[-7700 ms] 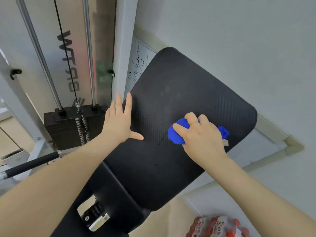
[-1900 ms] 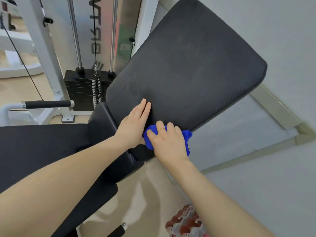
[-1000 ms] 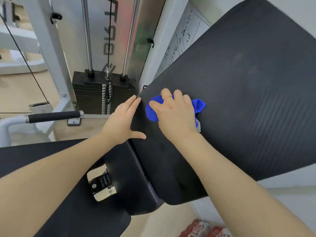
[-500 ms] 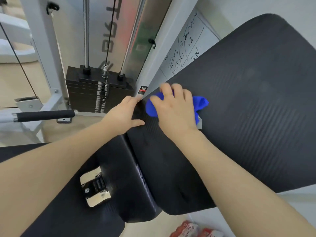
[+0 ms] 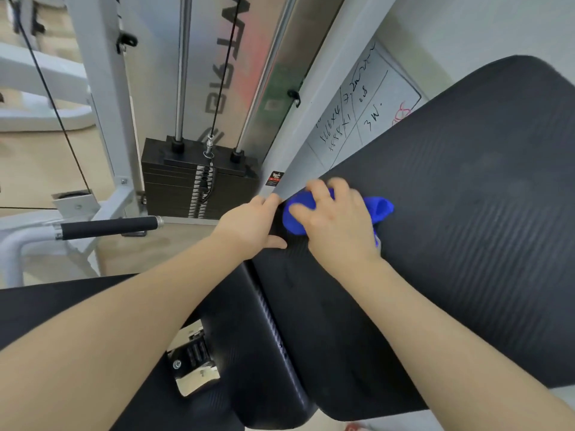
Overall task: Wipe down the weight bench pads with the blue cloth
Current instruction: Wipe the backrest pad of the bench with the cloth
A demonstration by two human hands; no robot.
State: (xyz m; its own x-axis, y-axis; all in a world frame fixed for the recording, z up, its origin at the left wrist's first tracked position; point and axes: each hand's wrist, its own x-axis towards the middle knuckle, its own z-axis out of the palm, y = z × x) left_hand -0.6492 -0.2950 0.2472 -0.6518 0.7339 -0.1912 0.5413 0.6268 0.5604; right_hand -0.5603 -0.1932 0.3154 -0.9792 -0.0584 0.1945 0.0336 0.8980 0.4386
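The raised black back pad [image 5: 451, 231] of the weight bench fills the right half of the view, its ribbed surface facing me. My right hand [image 5: 337, 225] presses the bunched blue cloth [image 5: 381, 208] against the pad near its left edge; most of the cloth is hidden under the palm. My left hand [image 5: 252, 223] grips that left edge just beside the cloth, thumb on the front face and fingers curled round behind. The flat black seat pad [image 5: 77, 312] lies at the lower left, joined by a chrome hinge bracket [image 5: 193, 365].
A black weight stack [image 5: 199, 178] with chrome guide rods and a cable stands behind the bench. A white machine frame [image 5: 102, 98] and a black-gripped handle [image 5: 109, 227] are at the left. A whiteboard [image 5: 357, 119] with handwriting leans on the wall behind the pad.
Over the last second my right hand has slid the cloth slightly up along the pad's left edge. My left hand's fingers have curled around that edge.
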